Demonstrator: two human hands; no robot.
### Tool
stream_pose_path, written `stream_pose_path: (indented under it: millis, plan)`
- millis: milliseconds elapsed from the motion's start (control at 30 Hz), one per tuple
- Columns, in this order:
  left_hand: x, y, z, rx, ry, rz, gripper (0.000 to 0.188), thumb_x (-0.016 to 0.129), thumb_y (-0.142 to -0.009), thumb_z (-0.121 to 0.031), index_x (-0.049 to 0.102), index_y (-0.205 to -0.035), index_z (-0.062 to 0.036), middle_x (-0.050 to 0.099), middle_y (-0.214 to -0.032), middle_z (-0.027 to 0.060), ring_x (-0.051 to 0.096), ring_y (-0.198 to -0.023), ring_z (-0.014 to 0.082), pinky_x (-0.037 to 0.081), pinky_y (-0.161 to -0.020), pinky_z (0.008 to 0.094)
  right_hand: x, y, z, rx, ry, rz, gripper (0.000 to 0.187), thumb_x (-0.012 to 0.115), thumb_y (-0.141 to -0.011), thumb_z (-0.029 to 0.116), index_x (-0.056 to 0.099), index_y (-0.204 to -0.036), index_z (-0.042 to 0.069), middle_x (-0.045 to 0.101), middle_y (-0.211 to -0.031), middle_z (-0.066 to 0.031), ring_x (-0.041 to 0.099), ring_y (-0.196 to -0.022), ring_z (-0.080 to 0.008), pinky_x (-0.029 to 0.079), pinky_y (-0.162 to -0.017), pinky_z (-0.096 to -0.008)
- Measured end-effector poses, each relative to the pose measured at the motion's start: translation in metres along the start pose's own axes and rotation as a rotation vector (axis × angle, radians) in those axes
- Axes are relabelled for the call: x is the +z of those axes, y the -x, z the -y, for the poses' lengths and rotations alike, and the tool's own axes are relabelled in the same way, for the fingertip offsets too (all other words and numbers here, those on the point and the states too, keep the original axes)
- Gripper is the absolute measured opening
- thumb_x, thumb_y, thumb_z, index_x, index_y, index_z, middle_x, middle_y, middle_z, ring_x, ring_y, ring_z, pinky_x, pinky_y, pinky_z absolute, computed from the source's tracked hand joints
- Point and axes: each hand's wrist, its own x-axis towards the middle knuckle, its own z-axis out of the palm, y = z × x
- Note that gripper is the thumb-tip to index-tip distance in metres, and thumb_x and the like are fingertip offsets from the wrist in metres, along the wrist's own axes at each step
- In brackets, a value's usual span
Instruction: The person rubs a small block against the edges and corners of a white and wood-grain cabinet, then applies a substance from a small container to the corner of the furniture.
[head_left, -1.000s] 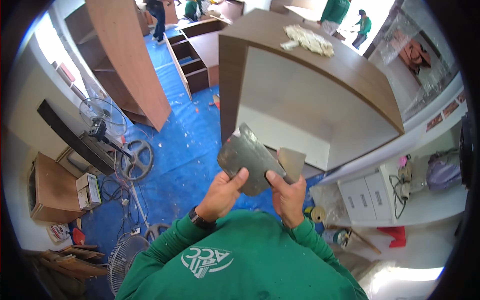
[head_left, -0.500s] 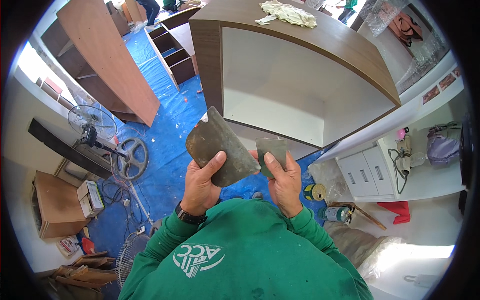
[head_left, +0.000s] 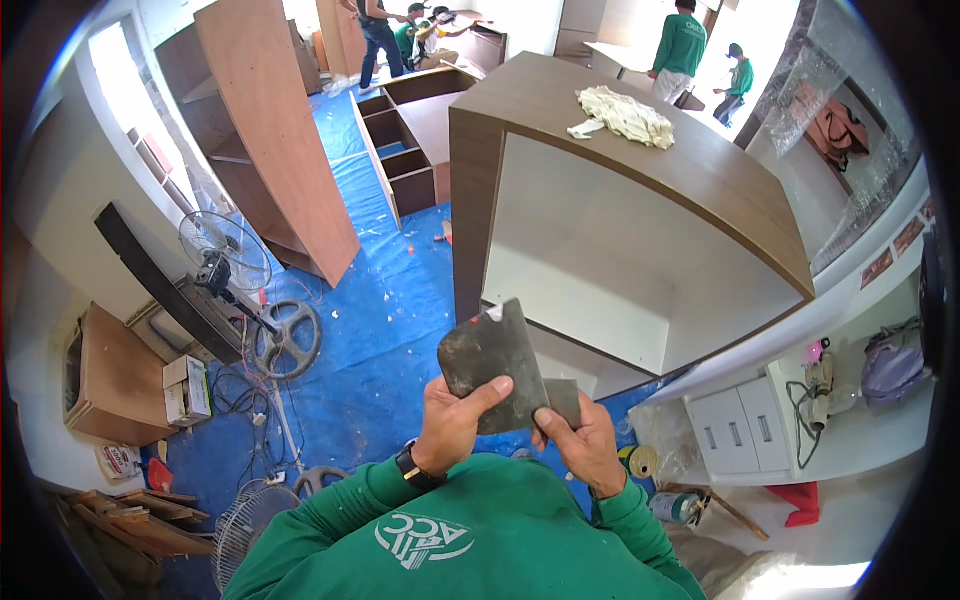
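Observation:
A large, flat, dark grey scraper plate (head_left: pixel 492 362) with rounded corners and a stained face is gripped in my left hand (head_left: pixel 450 425), the thumb lying across it. My right hand (head_left: pixel 585 445) pinches a smaller grey scraper plate (head_left: pixel 563 398). The small plate's left part is hidden behind the large one, and my right thumb tip is at the large plate's lower right edge. Both plates are held up in front of my chest. Beyond them stands a brown cabinet (head_left: pixel 475 190) with an open white inside.
Crumpled cream cloth (head_left: pixel 625 117) lies on the cabinet top. A tall wooden panel unit (head_left: pixel 275 140) and a standing fan (head_left: pixel 225 260) are at left, over blue floor sheeting (head_left: pixel 375 320). A can (head_left: pixel 640 461) is at right. Several people are at the back.
My hands have come closer together, bringing the small plate against or behind the large one. The view has tilted up, showing more of the people at the back.

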Motion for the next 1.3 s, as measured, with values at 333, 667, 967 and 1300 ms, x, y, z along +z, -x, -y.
stream_pose_path:
  millis: [333, 667, 967, 1300]
  plan:
    - [0.004, -0.004, 0.003, -0.035, 0.065, 0.03, 0.029, 0.07, -0.095, -0.001, 0.065, -0.124, -0.0015, 0.072, -0.115, 0.0062, 0.067, -0.104, 0.0136, 0.056, -0.093, 0.0331, -0.025, 0.0, -0.021, -0.066, 0.214, 0.084, 0.049, 0.044, -0.111, 0.043, 0.067, -0.129, 0.004, 0.066, -0.092, -0.0051, 0.06, -0.08, -0.0098, 0.047, -0.067, -0.0262]
    - [0.007, -0.007, -0.001, -0.023, 0.183, -0.02, 0.026, 0.067, -0.098, -0.003, 0.064, -0.124, -0.004, 0.071, -0.117, 0.005, 0.068, -0.105, 0.0146, 0.057, -0.09, 0.0343, -0.008, -0.005, -0.014, 0.008, -0.46, -0.314, 0.029, 0.065, -0.102, 0.014, 0.057, -0.124, -0.002, 0.069, -0.1, -0.01, 0.068, -0.085, -0.0189, 0.057, -0.078, -0.0312]
    - [0.008, -0.008, -0.007, -0.058, 0.241, 0.026, 0.021, 0.066, -0.099, -0.005, 0.063, -0.119, -0.0034, 0.071, -0.11, 0.0065, 0.069, -0.097, 0.0167, 0.06, -0.079, 0.0352, 0.024, -0.004, 0.007, -0.073, -0.174, -0.217, 0.035, 0.061, -0.104, 0.015, 0.051, -0.133, -0.003, 0.069, -0.096, -0.0121, 0.067, -0.079, -0.0178, 0.056, -0.074, -0.0317]
    - [0.012, -0.007, 0.001, -0.024, 0.259, -0.105, 0.025, 0.067, -0.098, -0.002, 0.063, -0.123, -0.0044, 0.071, -0.115, 0.0056, 0.069, -0.102, 0.0164, 0.059, -0.088, 0.0349, 0.029, -0.003, -0.005, -0.223, -0.071, -0.389, 0.04, 0.069, -0.102, 0.021, 0.057, -0.132, -0.002, 0.068, -0.111, -0.0071, 0.062, -0.099, -0.0132, 0.051, -0.088, -0.0276]
